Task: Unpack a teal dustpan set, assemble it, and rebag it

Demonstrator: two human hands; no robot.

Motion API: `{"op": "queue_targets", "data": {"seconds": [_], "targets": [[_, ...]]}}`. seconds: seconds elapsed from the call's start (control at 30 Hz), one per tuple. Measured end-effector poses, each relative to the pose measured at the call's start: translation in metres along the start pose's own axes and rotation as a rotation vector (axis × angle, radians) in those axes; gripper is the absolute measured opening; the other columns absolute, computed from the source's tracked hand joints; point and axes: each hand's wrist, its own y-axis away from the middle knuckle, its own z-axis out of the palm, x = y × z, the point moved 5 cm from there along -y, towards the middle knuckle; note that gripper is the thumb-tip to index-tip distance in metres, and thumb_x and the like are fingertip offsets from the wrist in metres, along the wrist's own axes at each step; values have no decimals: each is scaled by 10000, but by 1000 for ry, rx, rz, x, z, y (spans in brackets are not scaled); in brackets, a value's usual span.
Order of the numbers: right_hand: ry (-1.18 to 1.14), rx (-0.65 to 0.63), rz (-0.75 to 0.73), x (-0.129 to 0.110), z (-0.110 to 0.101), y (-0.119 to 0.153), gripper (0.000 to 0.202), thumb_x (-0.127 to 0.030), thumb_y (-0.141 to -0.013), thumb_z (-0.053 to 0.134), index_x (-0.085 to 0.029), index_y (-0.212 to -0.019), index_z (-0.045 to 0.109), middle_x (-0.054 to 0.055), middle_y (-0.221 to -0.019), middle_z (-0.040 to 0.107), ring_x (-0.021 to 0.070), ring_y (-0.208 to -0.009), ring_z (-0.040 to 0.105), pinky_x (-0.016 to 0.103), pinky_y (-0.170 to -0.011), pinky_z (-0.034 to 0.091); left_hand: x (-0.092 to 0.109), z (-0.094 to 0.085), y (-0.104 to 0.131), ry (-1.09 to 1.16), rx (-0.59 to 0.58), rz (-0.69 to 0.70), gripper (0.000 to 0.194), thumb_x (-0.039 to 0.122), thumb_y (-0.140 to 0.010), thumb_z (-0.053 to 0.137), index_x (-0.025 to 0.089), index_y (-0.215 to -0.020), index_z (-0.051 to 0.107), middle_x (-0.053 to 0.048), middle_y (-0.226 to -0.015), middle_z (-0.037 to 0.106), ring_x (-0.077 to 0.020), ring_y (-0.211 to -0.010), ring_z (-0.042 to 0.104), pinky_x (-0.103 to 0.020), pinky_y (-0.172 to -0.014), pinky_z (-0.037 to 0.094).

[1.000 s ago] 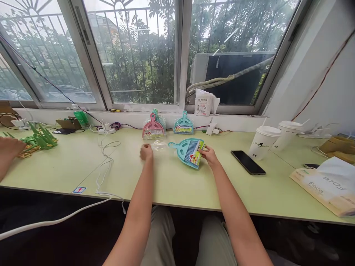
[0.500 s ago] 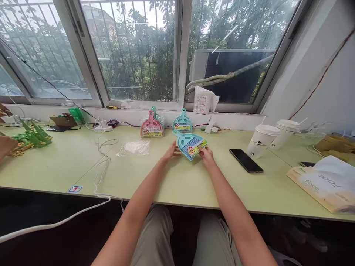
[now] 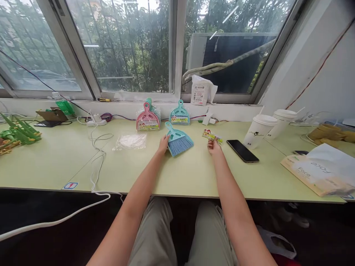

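Note:
A turquoise dustpan and brush set (image 3: 179, 141) is tilted above the table, its blue bristles facing me. My left hand (image 3: 164, 144) is closed on its left edge. To the right, my right hand (image 3: 214, 146) pinches a printed yellow-green label card (image 3: 212, 136), held apart from the set. Behind stand a row of pink and green dustpan sets (image 3: 148, 117) in clear wrap and one wrapped turquoise set (image 3: 179, 112). A crumpled clear plastic bag (image 3: 131, 141) lies to the left.
A black phone (image 3: 242, 150) and lidded paper cups (image 3: 260, 131) are on the right, with a tissue pack (image 3: 318, 171) beyond. White cables (image 3: 97, 162) cross the table at left, near green plant-like pieces (image 3: 20, 129). A white package (image 3: 202, 90) sits on the sill.
The label card has come off the dustpan set and moved right in my right hand. My left hand now grips the set. The other person's hand at far left has left the view.

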Motion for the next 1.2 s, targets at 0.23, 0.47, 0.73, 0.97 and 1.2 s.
{"op": "queue_targets", "data": {"seconds": [0.23, 0.47, 0.73, 0.97, 1.2], "targets": [[-18, 153, -160, -22, -23, -9, 245, -314, -975, 396, -176, -869, 568, 37, -814, 670, 83, -657, 656, 165, -559, 556, 8, 22, 19, -71, -171, 113, 325, 458, -832, 542, 157, -708, 538, 5, -633, 489, -121, -600, 469, -229, -544, 346], [623, 43, -437, -5, 34, 39, 202, -286, -883, 499, -180, -824, 661, 40, -812, 689, 141, -752, 633, 245, -688, 498, 16, 31, 29, -253, -153, 235, 377, 464, -902, 422, 158, -752, 584, -18, -710, 567, -145, -672, 491, -244, -634, 356], [1219, -159, -1068, 19, 98, 99, 247, -387, -892, 495, -177, -968, 599, 111, -1022, 606, 245, -1014, 495, 359, -894, 406, 53, 40, 67, -520, -70, 538, 477, 476, -965, 303, 238, -1281, 569, -76, -1059, 688, -230, -909, 615, -267, -771, 393], [1112, -181, -1064, 5, 93, 88, 174, -379, -871, 515, -212, -838, 550, 52, -891, 573, 211, -913, 504, 324, -852, 404, 62, 32, 56, -830, -53, 490, 451, 416, -983, 280, 268, -1313, 549, -71, -961, 704, -241, -886, 632, -260, -710, 379], [1111, -113, -1106, 7, 98, 105, 183, -388, -873, 514, -209, -842, 534, 63, -906, 568, 219, -932, 499, 323, -834, 396, 68, 27, 57, -951, 9, 471, 305, 328, -873, 536, 278, -1144, 666, -75, -895, 706, -246, -849, 624, -266, -667, 354]]}}
